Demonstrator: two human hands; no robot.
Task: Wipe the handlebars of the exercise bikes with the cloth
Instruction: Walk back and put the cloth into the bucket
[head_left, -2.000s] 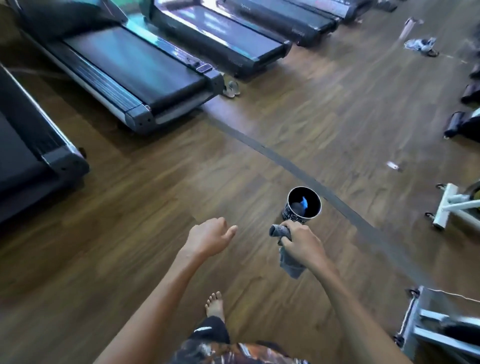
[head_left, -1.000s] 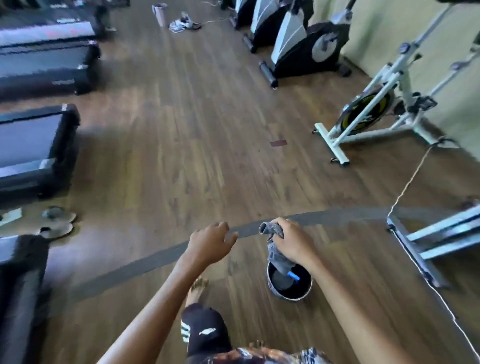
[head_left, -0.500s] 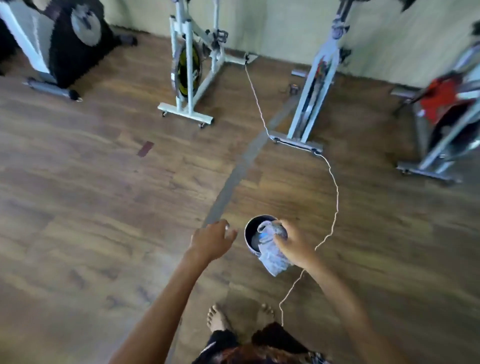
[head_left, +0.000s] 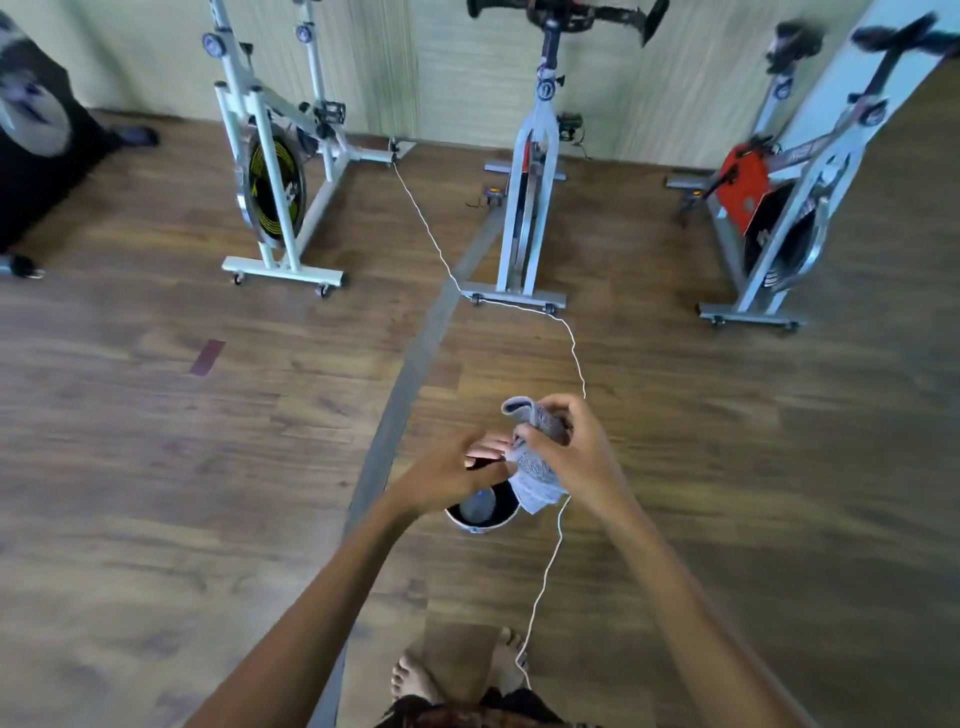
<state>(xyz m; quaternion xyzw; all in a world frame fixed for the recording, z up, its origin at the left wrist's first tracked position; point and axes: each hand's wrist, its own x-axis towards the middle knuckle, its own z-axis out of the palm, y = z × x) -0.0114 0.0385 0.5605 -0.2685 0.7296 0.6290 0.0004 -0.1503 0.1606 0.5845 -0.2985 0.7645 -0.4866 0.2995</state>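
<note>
My right hand (head_left: 582, 457) is shut on a crumpled grey cloth (head_left: 535, 467), held at waist height. My left hand (head_left: 452, 473) reaches in from the left, and its fingertips meet the cloth's left edge. A small black cup (head_left: 483, 512) shows just under both hands; what holds it is hidden. Three exercise bikes stand by the far wall. The middle bike (head_left: 530, 208) is straight ahead with black handlebars (head_left: 566, 13) at the top edge. To its left stands a white bike (head_left: 270, 192) with a yellow flywheel, and on the right a bike (head_left: 769, 208) with a red cover.
A thin white cord (head_left: 571, 353) runs over the wooden floor from the white bike past the middle bike's base to my bare feet (head_left: 415, 675). A grey strip (head_left: 415, 374) crosses the floor. Another black bike (head_left: 31, 130) sits at the far left.
My view swung from the treadmills round to the row of bikes. My left hand has come across to the cloth, and my right hand has lifted the cloth above the cup.
</note>
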